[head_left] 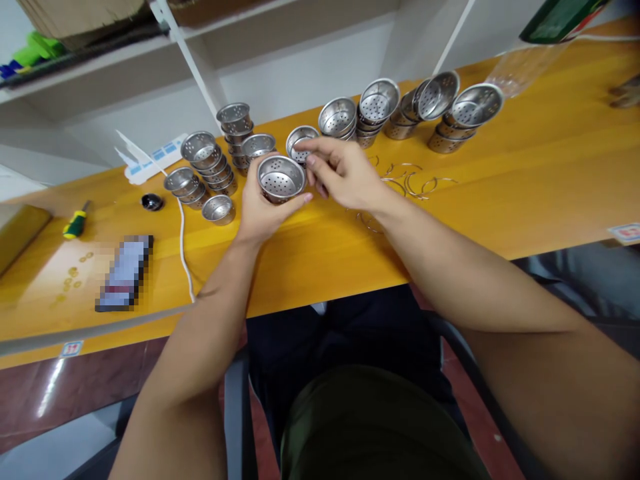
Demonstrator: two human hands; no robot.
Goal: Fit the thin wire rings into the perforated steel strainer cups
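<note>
My left hand (260, 210) is wrapped round a perforated metal strainer cup (281, 179), holding it tilted so that its holed bottom faces me. Just right of that cup is my right hand (343, 170), index finger stretched out and thumb apart from it, the other fingers curled. Its index fingertip overlaps another strainer cup (299, 135) behind; whether it touches that cup I cannot tell. A single strainer cup (219, 210) stands left of my left hand. Thin metal rings (413, 183) lie on the table beyond my right forearm.
Stacks of strainer cups (203, 157) and more stacks (377, 107) line the back of the yellow table (320, 267). At left are a phone (125, 273), screwdriver (76, 223), black round part (152, 202), white cable (184, 247) and power strip (157, 160).
</note>
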